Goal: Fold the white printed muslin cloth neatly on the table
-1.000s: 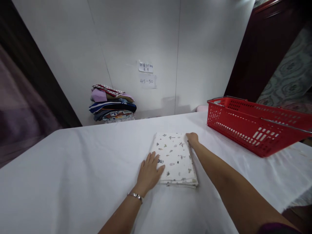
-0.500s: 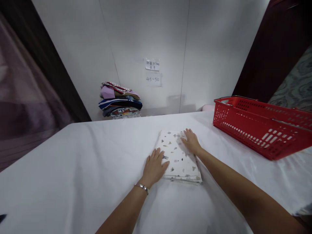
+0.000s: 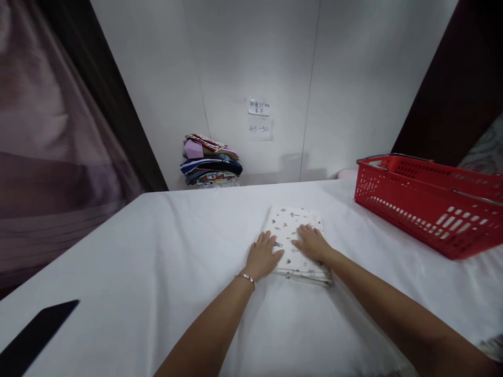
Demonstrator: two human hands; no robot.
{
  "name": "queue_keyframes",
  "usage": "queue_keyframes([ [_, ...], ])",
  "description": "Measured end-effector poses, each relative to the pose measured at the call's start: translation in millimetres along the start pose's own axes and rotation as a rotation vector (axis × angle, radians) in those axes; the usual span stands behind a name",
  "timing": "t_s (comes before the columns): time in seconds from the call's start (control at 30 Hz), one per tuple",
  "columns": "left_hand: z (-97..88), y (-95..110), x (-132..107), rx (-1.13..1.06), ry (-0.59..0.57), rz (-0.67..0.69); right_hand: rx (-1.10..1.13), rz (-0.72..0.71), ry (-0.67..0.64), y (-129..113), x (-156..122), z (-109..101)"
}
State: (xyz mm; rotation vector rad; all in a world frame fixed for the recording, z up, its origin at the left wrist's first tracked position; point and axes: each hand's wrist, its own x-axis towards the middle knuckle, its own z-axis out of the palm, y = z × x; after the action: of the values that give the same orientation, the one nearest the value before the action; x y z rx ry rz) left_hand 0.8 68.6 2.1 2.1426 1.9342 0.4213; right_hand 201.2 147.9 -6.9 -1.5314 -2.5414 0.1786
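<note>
A folded white cloth (image 3: 288,230) with small printed plants and figures lies flat on the white-covered table (image 3: 188,251). Its near edge shows several stacked layers. My left hand (image 3: 264,256), with a silver bracelet at the wrist, rests along the cloth's left side, fingers stretched out and thumb on top. My right hand (image 3: 312,243) lies flat on the right half of the cloth, fingers spread. Neither hand grips anything.
A red plastic basket (image 3: 416,204) with metal handles stands on the right. Folded clothes (image 3: 212,162) are piled by the back wall, near paper notes (image 3: 260,128). A dark flat object (image 3: 37,335) lies at lower left; a pinkish curtain (image 3: 58,141) hangs beside the table.
My right hand has slid from the cloth's far right corner nearer to me, onto its middle right. My left hand stays at the left side. The view has turned left, bringing the dark object into sight.
</note>
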Motion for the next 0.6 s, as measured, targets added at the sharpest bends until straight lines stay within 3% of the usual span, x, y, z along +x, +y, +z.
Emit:
queue_keyframes([
  [0.17,-7.7,-6,7,-0.182,0.004,-0.118,0.148,0.186,0.226,35,1,-2],
  [0.33,-23.3,-17,26,-0.336,-0.026,-0.417,0.450,0.421,0.213,64,6,3],
  [0.6,-19.6,-16,50,-0.294,-0.060,-0.435,0.482,0.446,0.296,63,25,17],
])
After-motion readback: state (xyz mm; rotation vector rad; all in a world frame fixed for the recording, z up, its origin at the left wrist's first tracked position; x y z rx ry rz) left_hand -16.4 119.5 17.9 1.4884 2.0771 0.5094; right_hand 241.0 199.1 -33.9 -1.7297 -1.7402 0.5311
